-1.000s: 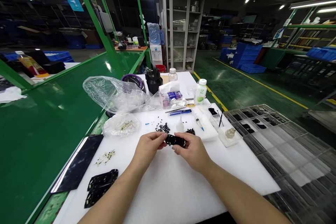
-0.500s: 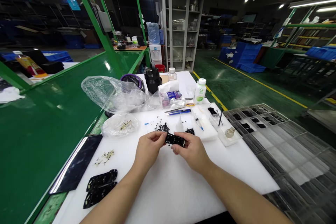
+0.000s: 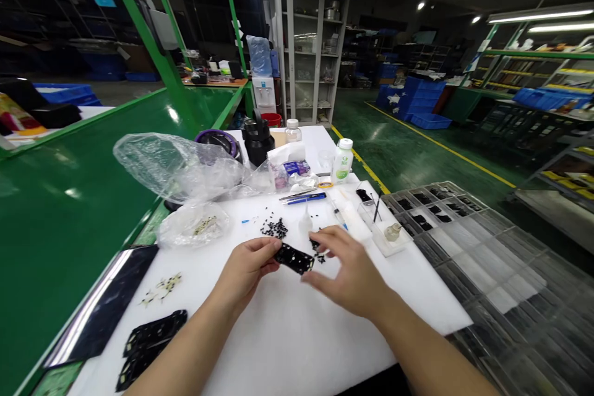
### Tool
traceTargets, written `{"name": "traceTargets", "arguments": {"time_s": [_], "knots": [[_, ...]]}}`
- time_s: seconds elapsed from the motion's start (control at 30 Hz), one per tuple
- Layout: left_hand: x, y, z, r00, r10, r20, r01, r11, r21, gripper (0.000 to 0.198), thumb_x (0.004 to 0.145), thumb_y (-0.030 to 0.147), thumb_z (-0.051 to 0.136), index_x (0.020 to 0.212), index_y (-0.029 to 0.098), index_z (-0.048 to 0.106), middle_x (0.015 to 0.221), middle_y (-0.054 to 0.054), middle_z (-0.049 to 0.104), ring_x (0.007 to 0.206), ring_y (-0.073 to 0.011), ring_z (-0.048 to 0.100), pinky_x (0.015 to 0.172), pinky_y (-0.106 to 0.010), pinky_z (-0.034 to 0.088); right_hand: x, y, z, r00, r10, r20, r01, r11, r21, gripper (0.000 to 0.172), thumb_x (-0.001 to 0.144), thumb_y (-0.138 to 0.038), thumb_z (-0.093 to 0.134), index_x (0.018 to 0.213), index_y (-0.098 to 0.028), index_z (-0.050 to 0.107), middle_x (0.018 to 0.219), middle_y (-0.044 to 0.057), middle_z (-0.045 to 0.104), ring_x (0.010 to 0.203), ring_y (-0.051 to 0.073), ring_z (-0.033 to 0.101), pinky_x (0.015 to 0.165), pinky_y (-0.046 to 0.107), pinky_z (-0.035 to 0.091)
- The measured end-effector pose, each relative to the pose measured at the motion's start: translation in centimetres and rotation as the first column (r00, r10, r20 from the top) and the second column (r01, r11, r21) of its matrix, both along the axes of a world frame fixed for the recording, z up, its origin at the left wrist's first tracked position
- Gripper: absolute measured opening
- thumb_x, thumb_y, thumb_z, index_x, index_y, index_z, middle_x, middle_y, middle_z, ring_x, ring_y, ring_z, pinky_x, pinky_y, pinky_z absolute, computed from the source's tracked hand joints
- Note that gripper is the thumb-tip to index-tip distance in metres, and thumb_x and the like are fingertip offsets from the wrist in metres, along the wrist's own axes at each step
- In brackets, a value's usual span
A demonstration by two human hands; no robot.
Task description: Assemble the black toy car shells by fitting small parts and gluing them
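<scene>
My left hand [image 3: 245, 270] pinches one end of a black perforated plate [image 3: 294, 258] above the white foam pad [image 3: 283, 340]. My right hand [image 3: 349, 279] hovers to the plate's right, fingers apart, holding nothing, over scattered small black pieces [image 3: 318, 247]. A larger heap of these pieces [image 3: 273, 229] lies just beyond the plate. Near my left forearm lie two similar black plates [image 3: 153, 340], with a dark glossy panel [image 3: 104, 303] at the pad's left edge. Pale small parts [image 3: 162, 289] lie between them and the heap.
A clear plastic bag [image 3: 174, 167] and a bag of small parts [image 3: 193, 226] lie beyond the pad. Pens [image 3: 304, 198], a syringe [image 3: 338, 216] and a bottle [image 3: 342, 161] stand further back. A clear compartment tray [image 3: 473, 241] lies right; a green bench [image 3: 69, 198] runs left.
My right hand has let go of the black plate and moved right, its fingers spreading. The plate stays in my left hand, tilted slightly. The whole view has shifted a little as my head turned.
</scene>
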State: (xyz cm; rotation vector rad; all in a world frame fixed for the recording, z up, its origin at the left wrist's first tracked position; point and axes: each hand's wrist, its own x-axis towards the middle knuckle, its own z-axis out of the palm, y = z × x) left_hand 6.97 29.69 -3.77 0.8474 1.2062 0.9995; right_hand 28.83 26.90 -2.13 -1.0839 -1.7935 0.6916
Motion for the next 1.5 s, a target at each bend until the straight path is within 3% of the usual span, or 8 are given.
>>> {"name": "traceTargets", "arguments": {"time_s": [0.17, 0.33, 0.53, 0.7, 0.8, 0.87, 1.07, 1.5], "knots": [[-0.3, -0.1, 0.2, 0.996, -0.046, -0.071, 0.046, 0.999, -0.015, 0.044, 0.06, 0.045, 0.085, 0.086, 0.014, 0.068, 0.08, -0.005, 0.068, 0.073, -0.0148, 0.059, 0.067, -0.025, 0.047, 9.3, -0.5, 0.8, 0.719, -0.686, -0.112, 0.694, 0.715, 0.077, 0.025, 0.08, -0.039, 0.068, 0.092, -0.016, 0.069, 0.067, -0.001, 0.052, 0.057, 0.012, 0.048, 0.054, 0.026, 0.042], [-0.1, -0.6, 0.1, 0.985, -0.145, -0.091, 0.148, 0.989, 0.026, 0.048, 0.066, 0.044, 0.081, 0.101, 0.018, 0.061, 0.075, -0.004, 0.069, 0.076, -0.0189, 0.061, 0.074, -0.032, 0.047, 13.0, 1.4, -0.5, 0.779, -0.612, 0.139, 0.624, 0.778, -0.075, 0.034, 0.078, -0.043, 0.066, 0.094, -0.014, 0.073, 0.073, 0.005, 0.064, 0.065, 0.017, 0.057, 0.061, 0.028, 0.045], [0.2, -1.1, 0.4, 0.978, -0.192, -0.085, 0.196, 0.98, 0.041, 0.036, 0.069, 0.039, 0.079, 0.091, 0.017, 0.062, 0.073, -0.003, 0.068, 0.072, -0.0173, 0.06, 0.072, -0.031, 0.046, 11.9, 1.8, 0.3, 0.706, -0.69, 0.158, 0.701, 0.712, -0.023, 0.029, 0.074, -0.042, 0.069, 0.08, -0.014, 0.073, 0.067, 0.006, 0.066, 0.062, 0.02, 0.057, 0.06, 0.032, 0.042], [0.3, -1.2, 0.4, 0.976, -0.216, -0.033, 0.217, 0.975, 0.042, 0.026, 0.068, 0.034, 0.078, 0.081, 0.016, 0.065, 0.075, -0.003, 0.067, 0.071, -0.0154, 0.06, 0.07, -0.029, 0.047, 6.6, -0.8, 1.8, 0.502, -0.72, -0.479, 0.859, 0.481, 0.177, 0.022, 0.077, -0.035, 0.072, 0.084, -0.014, 0.069, 0.078, 0.008, 0.066, 0.07, 0.02, 0.061, 0.063, 0.033, 0.048], [0.4, -1.3, 0.4, 0.976, -0.217, -0.014, 0.218, 0.975, 0.036, 0.024, 0.067, 0.033, 0.078, 0.078, 0.016, 0.067, 0.075, -0.004, 0.067, 0.07, -0.0151, 0.061, 0.069, -0.028, 0.047, 1.8, -2.8, 2.4, 0.739, -0.445, -0.506, 0.587, 0.794, 0.16, 0.011, 0.08, -0.027, 0.071, 0.083, -0.017, 0.069, 0.076, 0.005, 0.064, 0.063, 0.016, 0.058, 0.053, 0.028, 0.045], [0.4, -1.3, 0.4, 0.976, -0.217, -0.005, 0.217, 0.976, 0.029, 0.024, 0.066, 0.033, 0.078, 0.078, 0.016, 0.067, 0.075, -0.004, 0.067, 0.069, -0.0149, 0.061, 0.067, -0.028, 0.047, -0.6, -3.7, 2.5, 0.864, -0.314, -0.393, 0.413, 0.889, 0.198, 0.005, 0.082, -0.02, 0.068, 0.086, -0.019, 0.071, 0.075, 0.004, 0.062, 0.062, 0.014, 0.056, 0.049, 0.025, 0.042], [0.5, -1.3, 0.5, 0.975, -0.22, 0.009, 0.22, 0.975, 0.021, 0.027, 0.065, 0.035, 0.08, 0.077, 0.015, 0.068, 0.072, -0.003, 0.065, 0.065, -0.0129, 0.058, 0.064, -0.026, 0.047, -2.8, -4.0, 1.7, 0.962, -0.131, -0.239, 0.194, 0.945, 0.263, 0.023, 0.082, -0.007, 0.064, 0.098, -0.023, 0.07, 0.073, 0.001, 0.06, 0.06, 0.012, 0.051, 0.049, 0.024, 0.042], [0.4, -1.3, 0.5, 0.972, -0.236, 0.012, 0.236, 0.971, 0.031, 0.026, 0.067, 0.035, 0.079, 0.078, 0.015, 0.068, 0.072, -0.004, 0.066, 0.066, -0.0126, 0.058, 0.064, -0.025, 0.046, -2.9, -4.1, 1.8, 0.961, -0.15, -0.233, 0.204, 0.951, 0.231, 0.02, 0.084, -0.009, 0.064, 0.096, -0.023, 0.07, 0.074, 0.001, 0.06, 0.059, 0.011, 0.052, 0.049, 0.024, 0.042]]}}
